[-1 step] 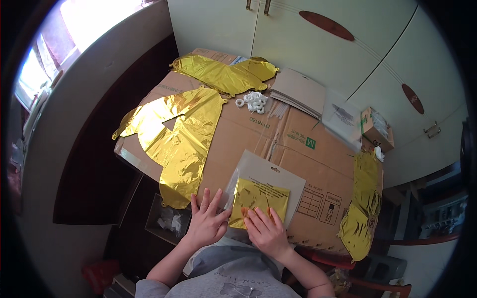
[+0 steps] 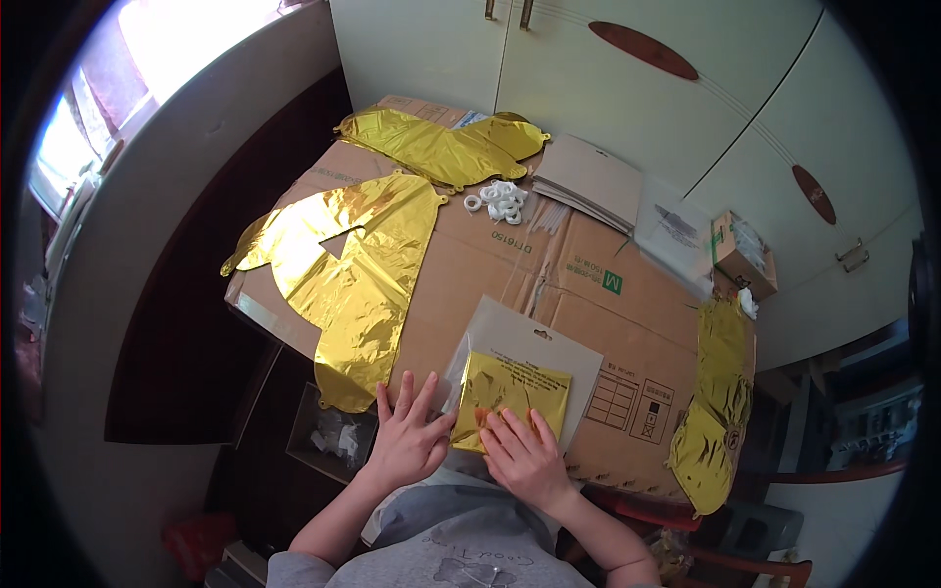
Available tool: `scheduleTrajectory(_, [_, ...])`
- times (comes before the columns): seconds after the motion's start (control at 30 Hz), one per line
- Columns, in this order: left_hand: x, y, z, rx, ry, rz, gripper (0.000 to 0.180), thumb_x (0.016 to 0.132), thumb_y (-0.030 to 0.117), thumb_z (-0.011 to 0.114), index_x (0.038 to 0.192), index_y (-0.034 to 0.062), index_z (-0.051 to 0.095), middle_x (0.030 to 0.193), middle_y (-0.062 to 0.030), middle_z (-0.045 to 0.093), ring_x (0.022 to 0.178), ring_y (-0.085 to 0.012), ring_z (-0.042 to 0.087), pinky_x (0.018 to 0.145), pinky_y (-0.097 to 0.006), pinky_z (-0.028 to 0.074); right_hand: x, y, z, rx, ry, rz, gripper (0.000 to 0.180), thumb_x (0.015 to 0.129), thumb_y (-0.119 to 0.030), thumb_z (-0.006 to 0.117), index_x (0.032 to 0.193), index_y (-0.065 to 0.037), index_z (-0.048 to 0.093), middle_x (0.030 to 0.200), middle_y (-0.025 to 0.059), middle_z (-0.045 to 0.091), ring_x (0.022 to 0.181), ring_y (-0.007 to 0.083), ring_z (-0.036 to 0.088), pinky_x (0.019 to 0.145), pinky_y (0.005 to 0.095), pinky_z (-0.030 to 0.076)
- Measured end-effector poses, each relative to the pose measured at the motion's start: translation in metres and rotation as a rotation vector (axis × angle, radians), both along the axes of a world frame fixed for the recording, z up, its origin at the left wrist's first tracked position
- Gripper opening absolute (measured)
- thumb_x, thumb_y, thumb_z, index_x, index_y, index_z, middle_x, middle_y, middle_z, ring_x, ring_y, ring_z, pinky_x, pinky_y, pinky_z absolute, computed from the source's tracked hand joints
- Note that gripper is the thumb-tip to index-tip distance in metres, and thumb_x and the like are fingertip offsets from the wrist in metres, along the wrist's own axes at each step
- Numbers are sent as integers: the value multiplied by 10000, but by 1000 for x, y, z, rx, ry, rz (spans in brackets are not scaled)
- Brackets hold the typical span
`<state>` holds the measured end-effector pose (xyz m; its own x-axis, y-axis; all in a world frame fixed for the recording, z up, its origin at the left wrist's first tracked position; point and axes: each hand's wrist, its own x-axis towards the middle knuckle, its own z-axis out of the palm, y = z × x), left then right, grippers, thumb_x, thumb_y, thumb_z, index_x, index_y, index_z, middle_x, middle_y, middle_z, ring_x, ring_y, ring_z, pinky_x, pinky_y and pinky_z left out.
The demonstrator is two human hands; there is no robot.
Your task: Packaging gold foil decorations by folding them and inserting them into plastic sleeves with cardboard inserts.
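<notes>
A folded gold foil balloon (image 2: 524, 394) lies as a flat square on a grey backing card (image 2: 569, 355) with a hang hole, in what looks like a clear plastic bag. My right hand (image 2: 524, 456) rests on the balloon's near part, fingers stretched out flat. Just left of it, my left hand (image 2: 410, 431) is spread open, palm down, fingertips by the bag's left edge and close to the tip of a large unfolded gold foil balloon (image 2: 368, 304). Neither hand grasps anything.
Cardboard (image 2: 431, 318) covers the work surface. Another gold foil balloon (image 2: 431, 147) lies at the back, one more (image 2: 720, 392) at the right edge. Around the back middle are white ribbon rolls (image 2: 503, 203), stacked grey cards (image 2: 590, 181), plastic bags (image 2: 671, 235) and a small box (image 2: 742, 257).
</notes>
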<state>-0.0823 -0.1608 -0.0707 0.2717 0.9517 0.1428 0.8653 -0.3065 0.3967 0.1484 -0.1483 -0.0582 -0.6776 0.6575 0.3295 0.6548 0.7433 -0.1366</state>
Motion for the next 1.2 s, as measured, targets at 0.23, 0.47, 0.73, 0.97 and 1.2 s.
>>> scheduleTrajectory(0.23, [-3,2,0,18,54,-13,335,826,298,580,1146,260,673,1558,-155,291,1489,-410,47,1116,-680,-38,-5,33,10,-172,113,94,472,858,-278,644,1294,-109,579,1380,75,537,1322,253,461,1118,530,305])
scheduleTrajectory(0.47, [-7,4,-1,24,125,-58,375,844,373,591,1205,290,652,1569,-153,267,1486,-424,33,1110,-680,-58,-12,57,0,-147,20,135,468,897,-295,612,1336,-141,563,1406,44,521,1352,251,429,1145,545,251])
scheduleTrajectory(0.73, [-7,4,1,10,76,-64,377,855,366,621,1222,281,645,1549,-142,305,1477,-431,89,1117,-677,-25,-15,56,-2,-154,20,122,452,881,-310,627,1299,-140,596,1390,38,537,1346,244,438,1143,548,256])
scheduleTrajectory(0.97, [-8,-2,-2,133,8,-56,362,820,284,665,1175,213,657,1492,-162,370,1438,-428,201,1135,-639,43,-15,56,-1,-149,31,118,440,869,-309,643,1276,-143,616,1374,35,553,1336,244,452,1138,549,268])
scheduleTrajectory(1.2, [15,-21,-6,394,71,-189,381,775,210,687,1151,159,659,1280,-16,574,1217,-157,528,1056,-424,310,-15,56,-7,-142,41,115,415,874,-277,637,1266,-143,624,1384,33,544,1344,244,447,1137,544,268])
